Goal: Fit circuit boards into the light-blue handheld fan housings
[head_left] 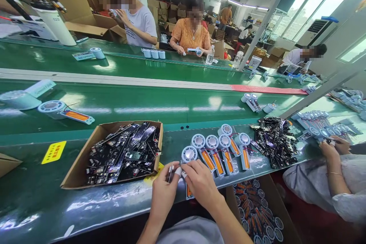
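My left hand [164, 192] and right hand [201, 183] pinch a small fan unit [188, 155] at the tabletop [42, 198] edge. Cardboard box [78, 171] of circuit boards [122, 152] left of grip, finished fans [220, 148] just right.

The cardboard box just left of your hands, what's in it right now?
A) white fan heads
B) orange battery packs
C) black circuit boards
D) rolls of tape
C: the cardboard box on the green bench is heaped with black circuit boards; the fan units with orange batteries lie in a row outside it, to the right of the left hand and right hand.
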`<state>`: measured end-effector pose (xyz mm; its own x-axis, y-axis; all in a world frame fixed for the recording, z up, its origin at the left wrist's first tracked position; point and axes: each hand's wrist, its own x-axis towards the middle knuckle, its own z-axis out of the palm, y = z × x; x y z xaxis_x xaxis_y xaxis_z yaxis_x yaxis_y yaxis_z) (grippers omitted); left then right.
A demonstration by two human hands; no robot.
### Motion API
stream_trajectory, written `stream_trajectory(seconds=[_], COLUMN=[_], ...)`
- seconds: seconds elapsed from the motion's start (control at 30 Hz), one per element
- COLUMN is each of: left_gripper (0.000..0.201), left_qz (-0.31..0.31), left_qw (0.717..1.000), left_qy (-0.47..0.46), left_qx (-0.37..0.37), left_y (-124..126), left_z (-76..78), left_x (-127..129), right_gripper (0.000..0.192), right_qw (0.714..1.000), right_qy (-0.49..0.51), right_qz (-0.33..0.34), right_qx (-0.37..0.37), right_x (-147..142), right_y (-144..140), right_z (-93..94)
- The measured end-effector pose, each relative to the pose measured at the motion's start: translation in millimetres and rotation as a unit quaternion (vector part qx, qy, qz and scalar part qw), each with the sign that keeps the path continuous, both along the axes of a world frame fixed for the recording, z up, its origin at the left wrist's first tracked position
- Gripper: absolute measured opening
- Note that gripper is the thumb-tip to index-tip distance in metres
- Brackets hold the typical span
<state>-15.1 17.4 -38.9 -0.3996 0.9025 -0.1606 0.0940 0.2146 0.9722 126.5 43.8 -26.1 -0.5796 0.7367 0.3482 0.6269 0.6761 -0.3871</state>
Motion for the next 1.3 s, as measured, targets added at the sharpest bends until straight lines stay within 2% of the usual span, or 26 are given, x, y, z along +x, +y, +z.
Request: stream_trajectory(seconds=[0.1,0.27,0.37,0.47,0.67,0.87,1.3], left_gripper=[0.040,0.041,0.042,0.042,0.040,0.037,0.026], left_qz=[-0.004,-0.056,-0.050,-0.045,-0.091,-0.166,-0.146], left_qw=[1.000,0.997,0.996,0.998,0.995,0.977,0.952], left_qy=[0.010,0.045,0.067,0.050,0.015,0.131,0.257], left_qx=[0.015,0.017,0.003,-0.010,-0.034,0.026,0.085], left_y=[-2.4,-7.1,-6.1,-5.8,-17.2,-15.9,-17.4], left_z=[-3.8,-3.9,-2.1,-3.0,-9.3,-2.7,-21.8], left_x=[-2.7,-7.8,-9.6,-11.6,-10.9,-7.7,-3.8], right_gripper=[0.029,0.026,0.025,0.023,0.022,0.021,0.017], right_qw=[1.000,0.996,0.994,0.992,0.993,0.996,0.998], right_qy=[0.022,0.084,0.104,0.111,0.086,0.059,-0.049], right_qz=[-0.010,0.002,-0.004,-0.026,-0.005,-0.002,-0.034], right_qx=[0.005,0.030,0.041,0.054,0.078,0.065,0.037], right_x=[0.7,1.6,1.8,2.1,1.3,-1.0,-8.8], right_y=[-1.3,-1.7,-0.6,1.1,4.2,6.7,3.3], right_z=[-1.7,-10.0,-14.3,-16.5,-13.1,-3.5,5.4])
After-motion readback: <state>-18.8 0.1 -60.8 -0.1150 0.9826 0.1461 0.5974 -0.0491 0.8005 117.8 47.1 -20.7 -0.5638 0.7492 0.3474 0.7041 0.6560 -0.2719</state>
